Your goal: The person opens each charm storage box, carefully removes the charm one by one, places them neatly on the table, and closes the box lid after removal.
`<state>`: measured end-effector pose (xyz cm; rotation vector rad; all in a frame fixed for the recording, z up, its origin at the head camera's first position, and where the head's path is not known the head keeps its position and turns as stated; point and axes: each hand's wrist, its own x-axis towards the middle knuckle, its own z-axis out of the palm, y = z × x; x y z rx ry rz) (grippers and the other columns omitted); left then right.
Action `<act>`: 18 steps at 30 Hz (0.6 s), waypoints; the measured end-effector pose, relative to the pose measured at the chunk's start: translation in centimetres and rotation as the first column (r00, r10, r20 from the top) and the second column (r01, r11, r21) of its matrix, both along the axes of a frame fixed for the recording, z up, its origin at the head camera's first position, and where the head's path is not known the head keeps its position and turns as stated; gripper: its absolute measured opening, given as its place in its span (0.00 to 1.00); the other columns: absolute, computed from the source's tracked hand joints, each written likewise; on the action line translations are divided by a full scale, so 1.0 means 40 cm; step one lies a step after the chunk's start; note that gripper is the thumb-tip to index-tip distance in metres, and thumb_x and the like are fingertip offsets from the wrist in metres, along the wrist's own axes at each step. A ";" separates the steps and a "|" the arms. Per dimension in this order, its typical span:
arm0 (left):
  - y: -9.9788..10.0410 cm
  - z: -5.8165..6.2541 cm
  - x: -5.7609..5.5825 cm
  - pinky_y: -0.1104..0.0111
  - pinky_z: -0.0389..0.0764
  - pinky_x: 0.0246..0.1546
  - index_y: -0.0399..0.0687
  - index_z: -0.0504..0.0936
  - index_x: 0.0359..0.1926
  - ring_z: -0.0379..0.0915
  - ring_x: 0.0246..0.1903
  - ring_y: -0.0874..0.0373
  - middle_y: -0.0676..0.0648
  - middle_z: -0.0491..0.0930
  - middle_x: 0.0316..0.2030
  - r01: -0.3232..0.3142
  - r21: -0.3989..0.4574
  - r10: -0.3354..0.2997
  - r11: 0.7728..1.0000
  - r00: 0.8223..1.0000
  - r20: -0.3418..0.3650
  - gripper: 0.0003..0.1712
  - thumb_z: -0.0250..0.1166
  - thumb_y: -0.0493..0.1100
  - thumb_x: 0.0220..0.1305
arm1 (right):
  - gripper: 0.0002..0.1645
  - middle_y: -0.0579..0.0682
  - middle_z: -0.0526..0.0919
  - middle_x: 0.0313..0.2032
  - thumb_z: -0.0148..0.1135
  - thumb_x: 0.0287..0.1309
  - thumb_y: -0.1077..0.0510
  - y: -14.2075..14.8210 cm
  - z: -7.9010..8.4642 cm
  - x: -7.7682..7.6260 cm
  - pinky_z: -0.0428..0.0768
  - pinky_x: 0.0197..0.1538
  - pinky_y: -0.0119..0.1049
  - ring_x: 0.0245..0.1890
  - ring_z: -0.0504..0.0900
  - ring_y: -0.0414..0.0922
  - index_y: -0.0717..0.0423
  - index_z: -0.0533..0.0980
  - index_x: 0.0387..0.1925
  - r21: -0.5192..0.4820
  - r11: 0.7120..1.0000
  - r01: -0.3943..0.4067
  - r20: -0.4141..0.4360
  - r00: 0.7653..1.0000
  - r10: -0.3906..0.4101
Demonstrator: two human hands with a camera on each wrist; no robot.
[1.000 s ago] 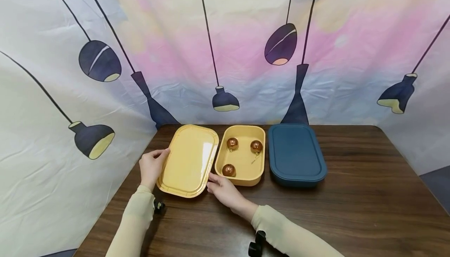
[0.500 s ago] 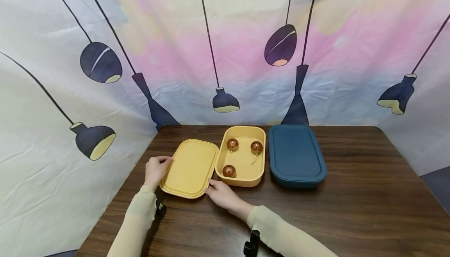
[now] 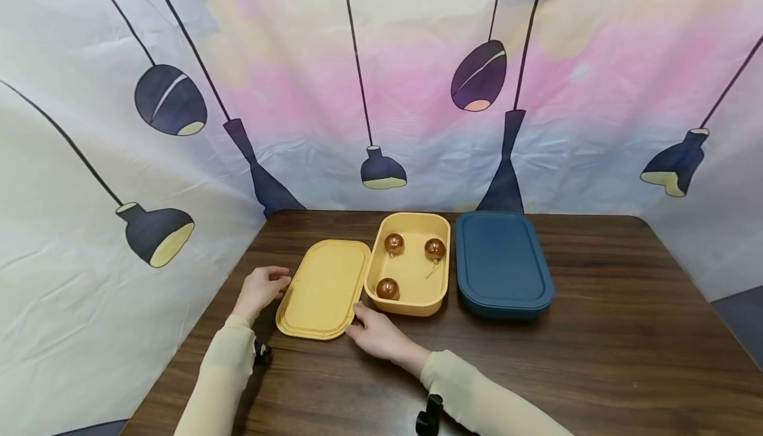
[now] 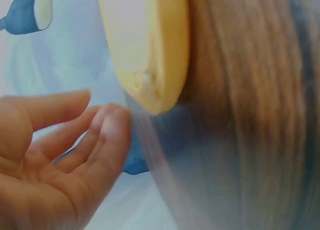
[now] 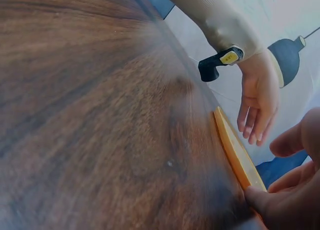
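A yellow lid (image 3: 326,287) lies flat on the table, left of a matching open box (image 3: 411,272). Inside that box are three shiny copper Christmas baubles (image 3: 394,244). My left hand (image 3: 260,290) is just off the lid's left edge; its fingers are loosely bent with a gap to the lid in the left wrist view. At the lid's lower right corner is my right hand (image 3: 381,336). In the right wrist view one of its fingertips (image 5: 256,196) rests at the lid's edge, while the other fingers stand apart from it.
A dark blue lidded box (image 3: 503,264) stands right of the yellow box. The brown wooden table (image 3: 596,330) reaches back to a wall cloth (image 3: 405,85) printed with hanging lamps. Both wrists wear black cameras (image 3: 429,415).
The lid, tilted up in both hands a second ago, has come down flat on the table. My left hand has let go and drawn back left; my right fingers have loosened.
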<state>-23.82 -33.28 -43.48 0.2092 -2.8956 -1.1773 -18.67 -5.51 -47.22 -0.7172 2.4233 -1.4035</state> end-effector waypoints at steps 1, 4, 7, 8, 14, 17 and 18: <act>0.000 0.002 0.004 0.60 0.80 0.36 0.30 0.74 0.55 0.78 0.40 0.45 0.32 0.76 0.47 0.009 0.023 -0.010 1.000 1.000 0.027 0.20 0.57 0.39 0.66 | 0.33 0.60 0.60 0.65 0.51 0.65 0.52 0.002 0.001 0.001 0.60 0.63 0.43 0.65 0.58 0.49 0.65 0.59 0.66 0.003 1.000 -0.006 -0.001 1.000 0.006; -0.001 0.006 0.012 0.61 0.80 0.38 0.29 0.73 0.56 0.76 0.44 0.44 0.31 0.74 0.50 0.043 0.039 -0.047 0.998 0.995 0.087 0.21 0.56 0.39 0.66 | 0.33 0.60 0.60 0.65 0.51 0.65 0.52 0.006 0.002 0.002 0.60 0.63 0.43 0.65 0.58 0.49 0.65 0.60 0.66 0.005 1.000 -0.015 0.006 1.000 0.015; -0.001 0.006 0.018 0.61 0.79 0.39 0.29 0.73 0.55 0.75 0.45 0.45 0.32 0.74 0.50 0.049 0.044 -0.053 0.998 0.992 0.112 0.21 0.56 0.38 0.66 | 0.33 0.60 0.60 0.65 0.52 0.65 0.52 0.006 0.003 0.001 0.60 0.63 0.42 0.65 0.58 0.49 0.65 0.60 0.66 -0.002 1.000 -0.017 0.021 1.000 0.017; -0.002 0.006 0.018 0.61 0.79 0.39 0.29 0.73 0.55 0.75 0.45 0.45 0.32 0.74 0.50 0.051 0.045 -0.056 0.998 0.992 0.114 0.21 0.56 0.38 0.66 | 0.33 0.60 0.60 0.66 0.52 0.65 0.52 0.006 0.003 0.000 0.60 0.63 0.42 0.66 0.58 0.49 0.64 0.60 0.66 -0.003 1.000 -0.018 0.026 1.000 0.018; -0.020 0.001 0.011 0.60 0.79 0.39 0.28 0.74 0.54 0.75 0.44 0.45 0.31 0.74 0.50 0.042 0.053 -0.047 0.998 0.993 0.105 0.21 0.57 0.39 0.66 | 0.32 0.58 0.59 0.66 0.52 0.65 0.52 -0.014 0.002 -0.013 0.59 0.64 0.43 0.66 0.57 0.48 0.62 0.61 0.66 -0.022 1.000 -0.020 0.063 0.998 0.022; -0.038 -0.002 0.007 0.59 0.79 0.40 0.28 0.74 0.55 0.75 0.45 0.43 0.30 0.72 0.52 0.036 0.052 -0.041 0.998 0.994 0.097 0.21 0.56 0.40 0.66 | 0.32 0.58 0.58 0.67 0.53 0.64 0.52 -0.034 -0.002 -0.024 0.58 0.64 0.42 0.66 0.56 0.47 0.62 0.61 0.66 -0.022 1.000 -0.022 0.069 0.997 0.023; -0.045 -0.004 0.008 0.58 0.78 0.41 0.28 0.73 0.55 0.74 0.45 0.43 0.30 0.72 0.53 0.033 0.051 -0.037 0.998 0.995 0.095 0.21 0.55 0.40 0.67 | 0.33 0.58 0.58 0.67 0.53 0.64 0.52 -0.041 -0.003 -0.028 0.57 0.64 0.42 0.66 0.56 0.48 0.62 0.62 0.66 -0.022 0.999 -0.024 0.070 0.997 0.026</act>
